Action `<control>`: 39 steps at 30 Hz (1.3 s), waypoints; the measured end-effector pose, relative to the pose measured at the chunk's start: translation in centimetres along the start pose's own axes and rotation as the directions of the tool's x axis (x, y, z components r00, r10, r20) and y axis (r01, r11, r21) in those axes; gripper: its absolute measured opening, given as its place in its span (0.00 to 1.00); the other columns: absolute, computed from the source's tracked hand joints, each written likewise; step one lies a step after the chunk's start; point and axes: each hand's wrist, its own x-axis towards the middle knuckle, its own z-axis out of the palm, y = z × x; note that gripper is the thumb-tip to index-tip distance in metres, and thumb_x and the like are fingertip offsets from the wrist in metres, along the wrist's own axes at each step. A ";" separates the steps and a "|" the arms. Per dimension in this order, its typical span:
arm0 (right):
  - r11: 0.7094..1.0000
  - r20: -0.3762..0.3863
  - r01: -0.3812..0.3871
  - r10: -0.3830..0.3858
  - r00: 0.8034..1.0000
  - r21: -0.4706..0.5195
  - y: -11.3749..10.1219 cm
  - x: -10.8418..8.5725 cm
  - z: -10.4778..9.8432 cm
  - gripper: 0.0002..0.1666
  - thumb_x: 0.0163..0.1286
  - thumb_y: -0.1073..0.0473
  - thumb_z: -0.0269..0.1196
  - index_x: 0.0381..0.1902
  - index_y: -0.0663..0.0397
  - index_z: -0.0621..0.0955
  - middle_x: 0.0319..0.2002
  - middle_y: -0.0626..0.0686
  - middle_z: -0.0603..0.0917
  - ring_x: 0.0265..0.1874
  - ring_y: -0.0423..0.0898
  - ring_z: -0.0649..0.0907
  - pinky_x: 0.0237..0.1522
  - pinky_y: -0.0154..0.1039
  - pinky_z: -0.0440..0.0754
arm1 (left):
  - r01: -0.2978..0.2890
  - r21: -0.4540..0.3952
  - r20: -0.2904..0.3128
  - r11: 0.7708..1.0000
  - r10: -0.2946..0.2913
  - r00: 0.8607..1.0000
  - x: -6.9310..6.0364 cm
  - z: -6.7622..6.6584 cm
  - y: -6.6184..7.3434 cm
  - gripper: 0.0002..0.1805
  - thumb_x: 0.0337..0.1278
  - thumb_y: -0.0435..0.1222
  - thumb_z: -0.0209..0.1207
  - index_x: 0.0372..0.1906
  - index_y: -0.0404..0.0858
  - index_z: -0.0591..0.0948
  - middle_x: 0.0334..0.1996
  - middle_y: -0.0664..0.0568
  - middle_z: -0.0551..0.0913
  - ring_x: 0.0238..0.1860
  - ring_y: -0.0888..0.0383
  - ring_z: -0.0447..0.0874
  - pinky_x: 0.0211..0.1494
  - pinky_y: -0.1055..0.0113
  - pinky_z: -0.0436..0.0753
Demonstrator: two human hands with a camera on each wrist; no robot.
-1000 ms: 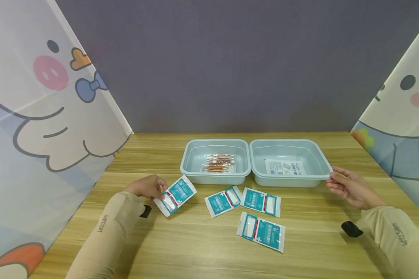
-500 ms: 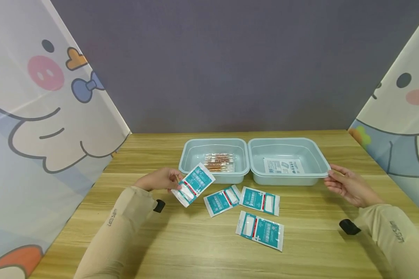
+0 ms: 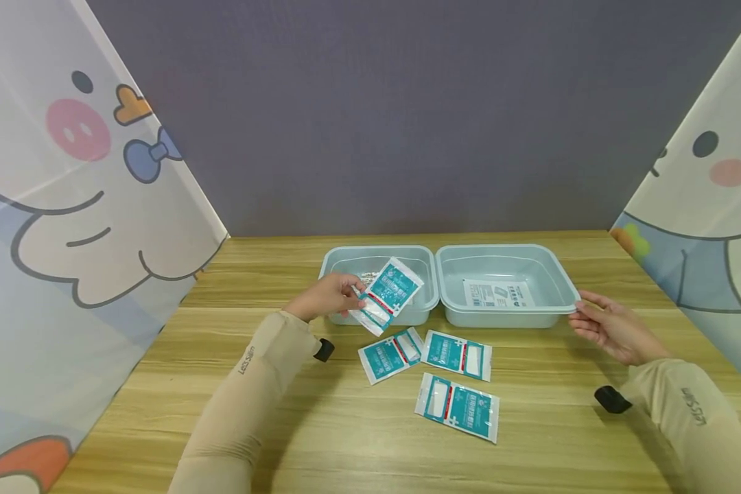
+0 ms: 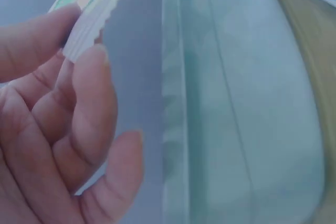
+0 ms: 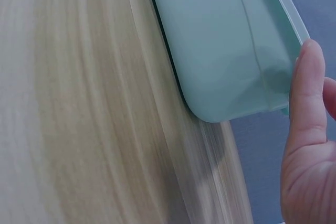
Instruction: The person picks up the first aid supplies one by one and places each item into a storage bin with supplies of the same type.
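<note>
My left hand (image 3: 328, 296) pinches the edge of a teal-and-white sealed packet (image 3: 396, 287) between thumb and fingers. The packet is tilted over the front of the left pale blue plastic bin (image 3: 420, 317) and hides much of its inside. The left wrist view has the crimped packet edge (image 4: 86, 38) between thumb and fingertips, beside the bin wall (image 4: 257, 108). At the right front corner of the second bin (image 3: 506, 319), my right hand (image 3: 620, 333) grips the rim, thumb on the rim and fingers at the outer side. A printed white packet (image 3: 499, 293) lies inside that bin.
Three more teal packets lie on the wooden table (image 3: 346, 439) before the bins: a left one (image 3: 390, 355), a right one (image 3: 457, 355) and a nearer one (image 3: 458, 407). A grey partition (image 3: 407, 123) stands behind, with cartoon-printed panels at both sides.
My left hand has carried the packet rightward and away from me, from the table's left part to above the left bin. My right hand stays at the right bin's corner.
</note>
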 end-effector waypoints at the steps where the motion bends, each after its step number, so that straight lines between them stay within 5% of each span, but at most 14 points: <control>1: 1.000 -0.002 0.000 0.000 1.000 0.000 0.0 0.0 0.0 0.14 0.76 0.67 0.48 0.45 0.47 0.78 0.31 0.58 0.86 0.31 0.47 0.87 0.35 0.35 0.83 | 0.002 -0.002 -0.005 1.000 -0.002 1.000 0.4 0.2 0.3 0.08 0.61 0.28 0.60 0.43 0.30 0.79 0.21 0.53 0.79 0.20 0.58 0.74 0.34 0.57 0.80; 9: 0.999 0.028 0.012 -0.013 1.000 0.032 0.1 0.0 0.0 0.16 0.77 0.68 0.46 0.47 0.48 0.79 0.32 0.58 0.86 0.31 0.47 0.87 0.36 0.35 0.83 | 0.015 -0.007 -0.003 1.000 -0.015 1.000 2.7 1.4 2.1 0.06 0.61 0.30 0.61 0.41 0.33 0.79 0.21 0.54 0.78 0.20 0.59 0.74 0.38 0.57 0.81; 17: 0.999 0.003 0.022 -0.022 1.000 0.033 0.0 -0.3 0.0 0.17 0.77 0.68 0.45 0.46 0.49 0.80 0.32 0.59 0.86 0.31 0.47 0.87 0.35 0.35 0.83 | 0.002 -0.065 0.006 0.998 -0.001 1.000 5.0 2.6 3.5 0.07 0.60 0.29 0.61 0.42 0.32 0.79 0.19 0.53 0.75 0.15 0.59 0.71 0.24 0.69 0.71; 25: 1.000 -0.050 0.008 -0.008 0.999 -0.004 0.1 -0.1 0.4 0.13 0.77 0.68 0.46 0.47 0.47 0.75 0.31 0.57 0.86 0.31 0.45 0.87 0.35 0.33 0.83 | -0.002 -0.157 -0.046 0.988 -0.005 0.999 6.9 4.2 4.7 0.12 0.61 0.31 0.61 0.48 0.33 0.78 0.27 0.49 0.81 0.24 0.45 0.81 0.36 0.61 0.83; 30: 1.000 -0.065 0.001 -0.002 0.998 -0.018 0.1 -0.1 0.4 0.14 0.76 0.67 0.47 0.46 0.46 0.78 0.30 0.57 0.86 0.30 0.45 0.87 0.34 0.32 0.83 | 0.007 -0.180 -0.053 0.984 -0.017 0.998 8.2 5.1 5.9 0.10 0.61 0.31 0.61 0.47 0.34 0.78 0.28 0.49 0.80 0.19 0.57 0.78 0.38 0.60 0.83; 39: 1.000 -0.041 0.008 -0.009 0.999 -0.020 0.1 0.0 0.5 0.16 0.76 0.68 0.46 0.46 0.46 0.78 0.31 0.57 0.86 0.31 0.45 0.87 0.35 0.33 0.83 | 0.023 -0.227 -0.123 0.974 -0.052 0.991 10.7 7.2 6.6 0.12 0.59 0.29 0.62 0.48 0.31 0.78 0.28 0.48 0.79 0.16 0.60 0.76 0.32 0.66 0.83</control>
